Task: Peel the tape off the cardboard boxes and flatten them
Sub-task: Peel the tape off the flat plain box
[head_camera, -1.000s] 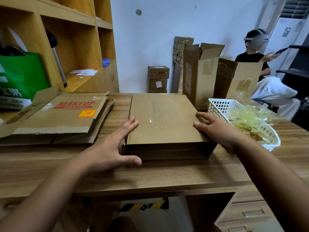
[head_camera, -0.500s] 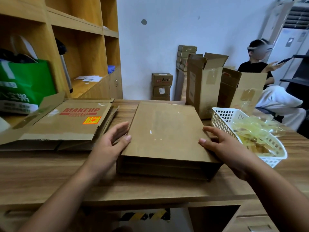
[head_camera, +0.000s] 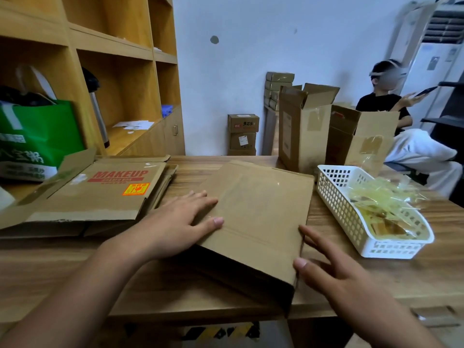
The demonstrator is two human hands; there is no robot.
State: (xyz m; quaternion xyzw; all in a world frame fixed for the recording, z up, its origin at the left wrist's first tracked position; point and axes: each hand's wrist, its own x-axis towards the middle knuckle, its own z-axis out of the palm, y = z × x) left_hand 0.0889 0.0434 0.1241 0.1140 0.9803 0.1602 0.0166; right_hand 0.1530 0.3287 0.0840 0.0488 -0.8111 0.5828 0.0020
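1. Well, the brown cardboard box [head_camera: 256,209] lies on its broad side in the middle of the wooden worktop [head_camera: 75,267], turned at an angle so that one corner points toward the near edge.
2. The left grip [head_camera: 175,222] rests flat on the box's left part, fingers straight and thumb spread on the top face; it is open and presses down without clasping anything.
3. The right grip [head_camera: 334,272] is open too, with fingers spread and straight. Its index finger and thumb lie against the box's right edge, close to the near corner.
4. To the left sits a pile of flattened boxes [head_camera: 100,197], the top one printed MAKEUP in red with an orange sticker.
5. To the right, just beside the box, stands a white plastic basket [head_camera: 336,204] holding crumpled yellowish tape strips [head_camera: 381,197].
6. At the far side of the worktop stand two upright open boxes [head_camera: 306,131], flaps raised, patches of tape on their sides.
7. A green bag [head_camera: 40,131] sits far left, in front of the wooden shelves [head_camera: 120,79].
8. Another person [head_camera: 384,104] sits far right, and small cartons [head_camera: 243,134] are stacked by the wall.
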